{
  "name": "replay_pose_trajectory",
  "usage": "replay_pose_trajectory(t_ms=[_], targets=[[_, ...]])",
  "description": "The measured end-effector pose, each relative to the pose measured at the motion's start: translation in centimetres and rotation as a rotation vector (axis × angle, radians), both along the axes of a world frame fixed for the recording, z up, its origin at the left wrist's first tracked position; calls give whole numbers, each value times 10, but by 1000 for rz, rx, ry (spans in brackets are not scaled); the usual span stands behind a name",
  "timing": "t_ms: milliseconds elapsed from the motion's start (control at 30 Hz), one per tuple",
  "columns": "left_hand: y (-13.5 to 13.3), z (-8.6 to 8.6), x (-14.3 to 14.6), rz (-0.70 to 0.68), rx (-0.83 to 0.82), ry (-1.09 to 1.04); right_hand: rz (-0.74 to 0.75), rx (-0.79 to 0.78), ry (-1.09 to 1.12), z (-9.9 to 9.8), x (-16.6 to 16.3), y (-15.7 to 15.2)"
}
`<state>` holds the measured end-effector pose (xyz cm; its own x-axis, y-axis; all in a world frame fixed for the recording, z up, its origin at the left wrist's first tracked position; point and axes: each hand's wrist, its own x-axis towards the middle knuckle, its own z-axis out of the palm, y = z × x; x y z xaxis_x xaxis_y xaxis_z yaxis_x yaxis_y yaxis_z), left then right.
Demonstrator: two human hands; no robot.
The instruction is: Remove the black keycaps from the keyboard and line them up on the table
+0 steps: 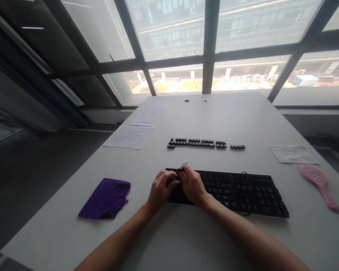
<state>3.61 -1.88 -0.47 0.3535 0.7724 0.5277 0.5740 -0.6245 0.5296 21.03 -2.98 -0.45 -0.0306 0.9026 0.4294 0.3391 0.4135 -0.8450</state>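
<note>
A black keyboard (243, 190) lies slightly turned on the white table in front of me. At its left end my left hand (160, 188) is curled around the edge, thumb and fingers bent over the upper left keys. Close beside it, my right hand (192, 186) is closed on a keycap puller (184, 164), whose two thin white prongs point up and away from me. The puller's lower part and whatever it touches are hidden by my fingers. Behind the keyboard, loose black keycaps (192, 143) stand in rows, with a short separate row (237, 147) to their right.
A folded purple cloth (104, 198) lies at the left. Printed sheets (130, 136) run along the table's left edge. To the right are a flat white packet (293, 154) and a pink hairbrush (318, 182). Large windows stand beyond the table's far edge.
</note>
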Motion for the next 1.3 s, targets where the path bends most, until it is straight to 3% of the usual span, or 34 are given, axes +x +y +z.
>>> replay_pose_trajectory(t_ms=[200,400,533,733,900,1067,1300], targets=[[3,3,2,-162,-17,77,-40,-146,94,0,0,4],[10,12,0,-38,-84,-59,-124,-190,202,2,0,8],[52,16,-1,-6,-180,-112,-116,-215,275,1,0,10],[122,-1,7,-50,-250,-6,-109,-204,265,0,0,10],[138,-11,5,-124,-111,146,-95,-207,246,2,1,10],[149,-7,10,-42,92,285,-65,-228,250,1,0,11],[167,-10,19,30,144,300,-57,-233,264,-3,0,12]])
